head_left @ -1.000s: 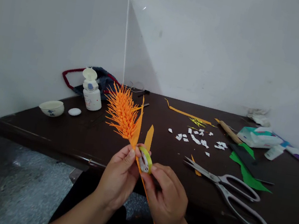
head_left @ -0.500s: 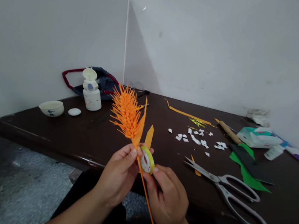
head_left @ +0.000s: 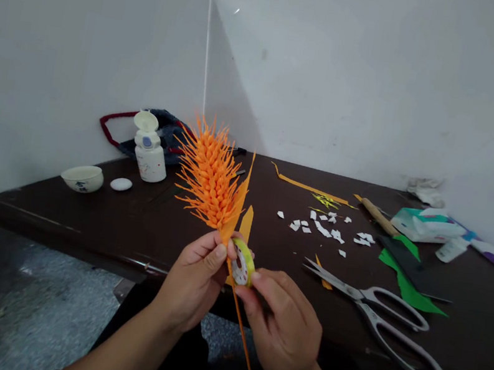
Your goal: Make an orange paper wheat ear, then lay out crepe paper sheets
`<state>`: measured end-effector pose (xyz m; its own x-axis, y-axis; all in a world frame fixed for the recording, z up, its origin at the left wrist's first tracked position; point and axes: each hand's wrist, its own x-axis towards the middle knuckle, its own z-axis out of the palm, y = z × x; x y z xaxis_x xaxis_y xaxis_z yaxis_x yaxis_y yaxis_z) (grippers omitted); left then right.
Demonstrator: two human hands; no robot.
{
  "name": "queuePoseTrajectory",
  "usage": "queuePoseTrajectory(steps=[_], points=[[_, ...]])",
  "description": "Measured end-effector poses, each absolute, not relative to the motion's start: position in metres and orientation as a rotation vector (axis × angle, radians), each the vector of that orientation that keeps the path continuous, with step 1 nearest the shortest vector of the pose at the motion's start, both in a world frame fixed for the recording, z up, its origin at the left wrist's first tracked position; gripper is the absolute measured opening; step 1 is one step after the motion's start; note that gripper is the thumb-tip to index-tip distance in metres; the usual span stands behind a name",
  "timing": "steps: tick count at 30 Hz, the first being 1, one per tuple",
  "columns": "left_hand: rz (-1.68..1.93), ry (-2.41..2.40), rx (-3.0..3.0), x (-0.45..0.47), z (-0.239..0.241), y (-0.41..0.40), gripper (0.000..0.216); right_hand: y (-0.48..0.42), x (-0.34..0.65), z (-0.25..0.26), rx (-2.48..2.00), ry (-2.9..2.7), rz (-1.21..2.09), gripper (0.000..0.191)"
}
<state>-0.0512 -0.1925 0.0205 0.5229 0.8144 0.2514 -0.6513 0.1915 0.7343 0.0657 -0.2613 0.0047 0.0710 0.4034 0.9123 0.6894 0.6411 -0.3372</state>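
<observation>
An orange artificial wheat ear point(head_left: 212, 179) with a long thin stem point(head_left: 244, 342) tilts up and to the left over the table. My left hand point(head_left: 195, 280) is closed, pinching it at the base of the ear. A pointed orange leaf point(head_left: 238, 205) lies along the ear's right side. My right hand point(head_left: 284, 317) is closed on a roll of yellow tape point(head_left: 243, 263), which sits right against the stem. Behind the roll, a second orange strip point(head_left: 246, 226) stands up; its lower part is hidden.
Grey scissors point(head_left: 365, 296) lie with blades parted on the dark table point(head_left: 124, 237). White paper scraps point(head_left: 325, 229), green paper point(head_left: 409, 291), a wooden stick point(head_left: 379, 216) and a tissue pack point(head_left: 427, 226) are at right. A bowl point(head_left: 83, 178) and white bottle point(head_left: 151, 162) stand at left.
The wheat ear has turned and come slightly nearer, showing more of its front. The stem's lower end has swung a little left; both hands keep their hold.
</observation>
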Motion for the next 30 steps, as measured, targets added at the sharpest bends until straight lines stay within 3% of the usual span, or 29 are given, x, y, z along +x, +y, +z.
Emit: queuePoseTrajectory(steps=[13,30], points=[[1.052,0.255,0.871,-0.0473,0.0147,-0.1945,0.009,-0.2622,0.0656,0.0039,-0.947,-1.531,-0.322,0.016],[1.052,0.268,0.846,-0.0466,0.0151,-0.1963,0.012,-0.2622,0.0636,0.0049,-0.965,-1.514,-0.363,0.020]])
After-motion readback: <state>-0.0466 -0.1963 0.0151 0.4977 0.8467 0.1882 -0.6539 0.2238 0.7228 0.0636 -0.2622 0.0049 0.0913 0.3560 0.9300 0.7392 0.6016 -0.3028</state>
